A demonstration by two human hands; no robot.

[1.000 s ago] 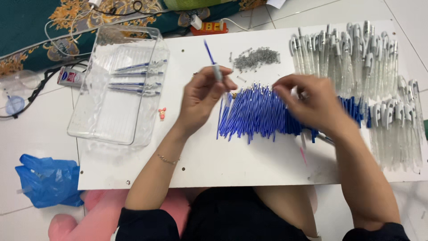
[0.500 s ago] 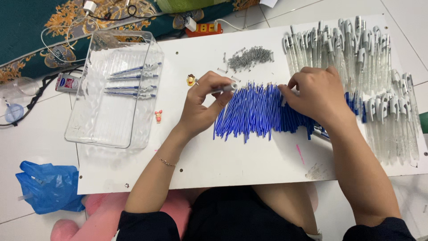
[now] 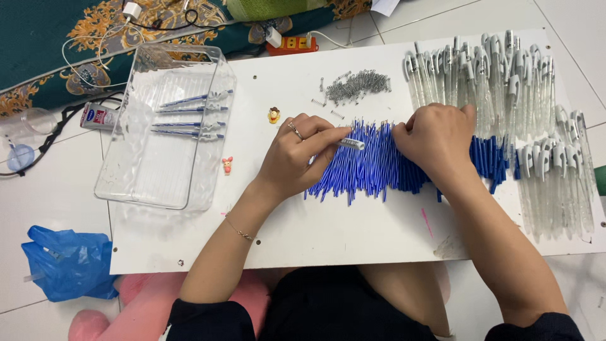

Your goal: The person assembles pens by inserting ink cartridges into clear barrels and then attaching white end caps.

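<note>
left hand [image 3: 297, 158] pinches small silver pen tip [image 3: 351, 144] at frame centre | right hand [image 3: 435, 144] curled on heap of blue plastic refills [image 3: 366, 170] | risk: nudged refills roll off white board [image 3: 328, 233]

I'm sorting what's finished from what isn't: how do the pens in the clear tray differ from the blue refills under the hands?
The pens in the tray are few, lie apart and sideways, and have clear barrels with clips. The blue refills are a dense heap of bare thin sticks lying roughly front to back on the white board, with the left hand and right hand on them. Both show blue ink.
</note>
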